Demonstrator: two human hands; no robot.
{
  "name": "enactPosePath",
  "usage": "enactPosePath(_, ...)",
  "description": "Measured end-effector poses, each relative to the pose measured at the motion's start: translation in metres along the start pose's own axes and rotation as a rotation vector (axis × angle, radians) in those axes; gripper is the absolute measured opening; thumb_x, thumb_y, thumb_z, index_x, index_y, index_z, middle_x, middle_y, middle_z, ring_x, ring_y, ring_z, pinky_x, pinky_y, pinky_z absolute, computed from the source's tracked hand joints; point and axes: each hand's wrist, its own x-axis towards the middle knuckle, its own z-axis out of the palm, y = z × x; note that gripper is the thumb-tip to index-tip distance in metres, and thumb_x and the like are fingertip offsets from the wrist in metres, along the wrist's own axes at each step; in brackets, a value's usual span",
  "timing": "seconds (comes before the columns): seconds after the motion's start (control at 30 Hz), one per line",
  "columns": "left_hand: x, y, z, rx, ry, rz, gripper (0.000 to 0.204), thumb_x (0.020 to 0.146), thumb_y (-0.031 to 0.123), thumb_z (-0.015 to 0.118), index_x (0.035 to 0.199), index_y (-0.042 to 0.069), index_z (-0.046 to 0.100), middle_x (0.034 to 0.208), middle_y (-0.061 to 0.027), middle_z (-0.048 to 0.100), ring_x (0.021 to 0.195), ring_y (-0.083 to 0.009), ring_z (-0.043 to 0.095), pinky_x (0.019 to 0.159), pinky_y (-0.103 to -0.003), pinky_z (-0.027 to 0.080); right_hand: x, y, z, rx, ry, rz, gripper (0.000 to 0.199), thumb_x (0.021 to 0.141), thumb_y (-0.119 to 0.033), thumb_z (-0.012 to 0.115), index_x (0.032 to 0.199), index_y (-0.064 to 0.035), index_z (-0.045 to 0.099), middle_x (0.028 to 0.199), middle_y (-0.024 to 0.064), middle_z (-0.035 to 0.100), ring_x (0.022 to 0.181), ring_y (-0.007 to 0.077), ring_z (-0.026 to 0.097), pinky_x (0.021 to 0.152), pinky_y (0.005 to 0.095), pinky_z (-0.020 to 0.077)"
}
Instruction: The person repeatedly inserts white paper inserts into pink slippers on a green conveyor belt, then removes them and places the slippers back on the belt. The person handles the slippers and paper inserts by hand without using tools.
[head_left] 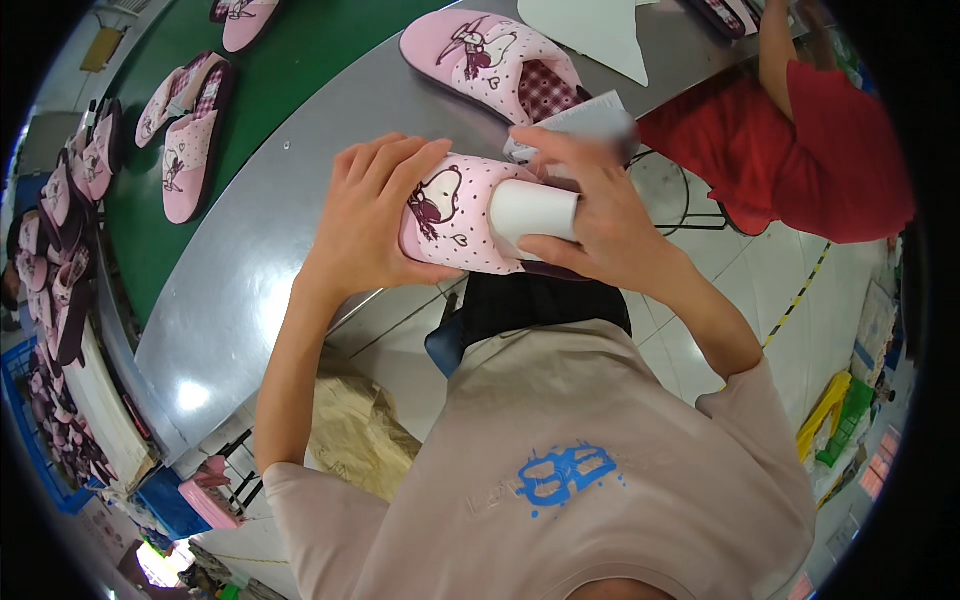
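My left hand [372, 215] grips the toe of a pink dotted slipper [455, 235] with a cartoon dog printed on it. My right hand [590, 215] holds a rolled white paper insert [528, 210] at the slipper's opening, with a flat white card [590, 120] sticking out above its fingers. A second matching pink slipper [490, 62] lies on the grey metal table [270, 250] just beyond my hands.
A green conveyor belt [300, 50] carries more pink slippers [195, 135] at the left, and several more are stacked along its far left edge. A person in a red top [800, 150] sits at the right. A white paper sheet [590, 35] lies at the table's top.
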Motion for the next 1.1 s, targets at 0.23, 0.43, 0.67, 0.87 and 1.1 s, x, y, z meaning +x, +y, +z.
enactPosePath(0.23, -0.003, -0.004, 0.008, -0.039, 0.037, -0.029, 0.109, 0.054, 0.052, 0.095, 0.147, 0.011, 0.058, 0.135, -0.0115, 0.061, 0.129, -0.0352, 0.057, 0.110, -0.051, 0.038, 0.024, 0.000, 0.020, -0.129, -0.018, -0.083, 0.025, 0.078, -0.027, 0.084, 0.080, -0.0033, 0.076, 0.152, 0.0120, 0.054, 0.129, 0.0302, 0.057, 0.104, 0.0460, 0.0466)
enactPosePath(0.43, -0.007, -0.005, 0.014, -0.048, 0.072, -0.042, 0.110, 0.051, 0.052, 0.096, 0.145, 0.010, 0.058, 0.136, -0.0111, 0.061, 0.130, -0.0349, 0.056, 0.109, -0.053, 0.037, 0.043, -0.001, 0.026, -0.167, -0.074, -0.167, 0.015, 0.071, -0.020, 0.081, 0.073, -0.0063, 0.075, 0.151, 0.0122, 0.055, 0.124, 0.0308, 0.058, 0.103, 0.0459, 0.0492)
enactPosePath(0.67, -0.006, -0.004, 0.017, -0.038, 0.100, -0.070, 0.108, 0.050, 0.045, 0.099, 0.143, 0.009, 0.057, 0.139, -0.0134, 0.062, 0.130, -0.0377, 0.055, 0.110, -0.051, 0.039, 0.052, 0.004, 0.036, -0.194, -0.032, -0.182, 0.014, 0.072, -0.017, 0.077, 0.071, -0.0036, 0.074, 0.148, 0.0142, 0.056, 0.122, 0.0329, 0.059, 0.099, 0.0480, 0.0533)
enactPosePath(0.87, -0.002, -0.005, 0.018, -0.070, 0.105, -0.100, 0.107, 0.050, 0.049, 0.097, 0.141, 0.010, 0.056, 0.139, -0.0104, 0.059, 0.131, -0.0354, 0.053, 0.110, -0.056, 0.034, 0.059, 0.008, 0.040, -0.195, -0.011, -0.200, 0.014, 0.073, -0.016, 0.077, 0.075, -0.0025, 0.075, 0.147, 0.0136, 0.057, 0.121, 0.0322, 0.060, 0.096, 0.0466, 0.0556)
enactPosePath(1.1, 0.000, -0.003, 0.018, -0.058, 0.098, -0.119, 0.108, 0.050, 0.048, 0.098, 0.141, 0.011, 0.055, 0.140, -0.0093, 0.059, 0.129, -0.0357, 0.054, 0.109, -0.058, 0.033, 0.063, 0.011, 0.042, -0.113, -0.014, -0.109, 0.038, 0.077, -0.016, 0.078, 0.113, -0.0048, 0.074, 0.136, 0.0132, 0.061, 0.114, 0.0320, 0.063, 0.085, 0.0441, 0.0617)
